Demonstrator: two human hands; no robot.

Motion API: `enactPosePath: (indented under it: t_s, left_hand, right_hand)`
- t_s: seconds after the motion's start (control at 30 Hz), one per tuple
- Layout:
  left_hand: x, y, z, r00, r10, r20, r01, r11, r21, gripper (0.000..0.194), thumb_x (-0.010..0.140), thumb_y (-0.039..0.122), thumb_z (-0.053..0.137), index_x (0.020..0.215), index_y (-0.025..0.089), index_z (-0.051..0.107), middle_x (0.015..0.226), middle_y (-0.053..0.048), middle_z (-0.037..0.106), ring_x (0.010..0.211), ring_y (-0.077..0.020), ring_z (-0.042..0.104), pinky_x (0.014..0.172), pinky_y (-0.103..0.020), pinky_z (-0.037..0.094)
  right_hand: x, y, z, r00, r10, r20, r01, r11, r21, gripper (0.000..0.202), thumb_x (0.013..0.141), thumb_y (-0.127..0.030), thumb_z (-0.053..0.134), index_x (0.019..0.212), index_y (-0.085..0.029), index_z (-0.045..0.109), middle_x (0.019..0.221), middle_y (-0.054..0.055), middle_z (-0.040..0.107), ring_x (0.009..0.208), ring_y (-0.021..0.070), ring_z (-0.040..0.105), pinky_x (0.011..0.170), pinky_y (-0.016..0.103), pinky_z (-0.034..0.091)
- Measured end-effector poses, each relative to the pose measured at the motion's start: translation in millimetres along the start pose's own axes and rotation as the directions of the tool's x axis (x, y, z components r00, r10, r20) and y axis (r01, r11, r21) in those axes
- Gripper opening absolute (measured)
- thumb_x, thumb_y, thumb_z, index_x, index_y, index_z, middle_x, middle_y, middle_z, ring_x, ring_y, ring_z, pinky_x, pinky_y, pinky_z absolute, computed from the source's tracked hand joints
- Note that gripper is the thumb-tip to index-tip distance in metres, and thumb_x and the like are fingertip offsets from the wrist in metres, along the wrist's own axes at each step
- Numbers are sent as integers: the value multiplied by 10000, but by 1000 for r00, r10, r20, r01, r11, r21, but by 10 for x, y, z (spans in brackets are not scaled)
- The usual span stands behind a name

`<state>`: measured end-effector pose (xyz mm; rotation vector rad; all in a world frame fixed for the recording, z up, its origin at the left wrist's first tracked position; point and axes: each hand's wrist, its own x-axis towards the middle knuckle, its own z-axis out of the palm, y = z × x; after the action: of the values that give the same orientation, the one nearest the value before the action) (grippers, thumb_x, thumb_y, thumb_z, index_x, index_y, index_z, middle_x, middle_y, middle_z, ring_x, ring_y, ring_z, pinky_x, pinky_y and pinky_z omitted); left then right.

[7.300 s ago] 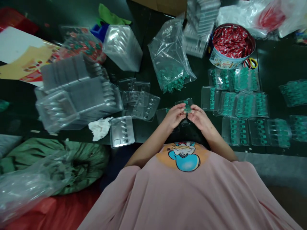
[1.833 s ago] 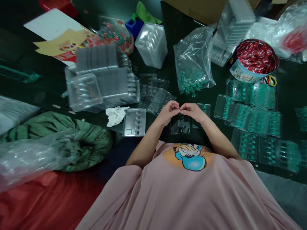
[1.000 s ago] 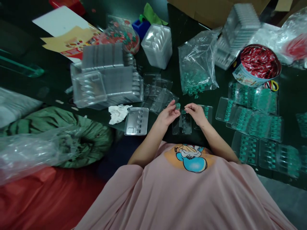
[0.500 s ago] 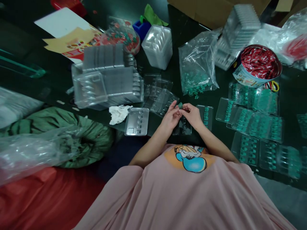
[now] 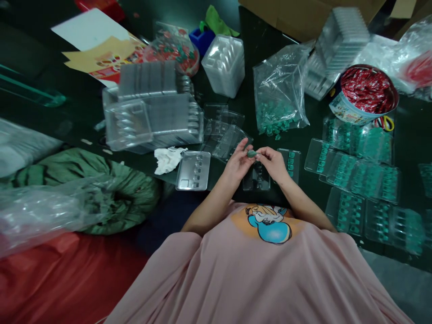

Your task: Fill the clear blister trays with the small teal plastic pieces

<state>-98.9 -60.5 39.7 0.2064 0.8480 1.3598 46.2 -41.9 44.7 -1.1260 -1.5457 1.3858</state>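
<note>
My left hand (image 5: 238, 161) and my right hand (image 5: 272, 163) meet in front of my shirt, their fingers closed on a small green rounded piece (image 5: 251, 153). Its exact kind is too small to make out. Below them lies a clear plastic blister tray (image 5: 256, 180), partly hidden by the hands, with a row of moulded cavities. Just right of my right hand, another clear tray (image 5: 294, 168) has green pieces in its row. Beyond the hands stands a clear bag (image 5: 281, 85) with loose green pieces (image 5: 277, 118) at its mouth.
Stacked clear trays (image 5: 155, 112) stand at the left, near a crumpled white tissue (image 5: 168, 159) and a single tray (image 5: 193, 171). Filled green trays (image 5: 357, 173) overlap at the right. Behind them are a tub of red wrapped packets (image 5: 366, 90) and yellow-handled scissors (image 5: 388, 123).
The small green piece has turned in my fingers and now lies more sideways, a little lower. My hands have shifted only slightly.
</note>
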Motion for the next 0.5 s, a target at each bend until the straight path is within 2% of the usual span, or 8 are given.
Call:
enactPosePath:
  t_s: [0.1,0.2,0.33,0.43,0.5]
  left_hand:
    - [-31,31,31,1000,4,20,-4,1000,9,408,744,89,600,1116,255,630,872,7,623,767,-105,610,766,-248,512]
    - [-43,35,52,1000,2,29,-2,1000,25,383,704,67,598,1044,237,649,840,9,616,766,-111,603,754,-246,506]
    - [-40,25,55,997,23,69,-30,995,93,374,643,43,648,978,207,671,801,20,614,743,-96,591,707,-204,484]
    - [-44,37,49,993,35,113,-50,991,127,379,626,47,680,978,188,682,789,21,612,715,-84,584,679,-190,474]
    - [-48,63,46,994,17,105,-29,993,111,376,635,46,668,981,191,681,795,20,616,709,-83,589,693,-200,483]
  right_hand:
    - [17,49,3,996,79,31,-83,986,145,268,819,-458,649,902,-203,666,813,11,687,759,142,621,757,290,506]
    - [21,76,-20,992,106,63,-117,972,204,333,782,-488,686,957,-205,678,888,24,707,780,140,624,770,293,512]
    - [29,28,-88,994,60,94,-72,989,127,307,787,-461,688,948,-200,702,892,24,715,773,139,617,761,290,491]
    - [59,-22,-127,995,19,100,-19,1000,0,244,782,-429,692,842,-192,697,807,11,696,726,137,593,710,282,462]
    - [91,-38,-130,996,14,83,-14,1000,-8,247,789,-438,680,797,-192,681,755,0,668,694,131,569,682,275,449]
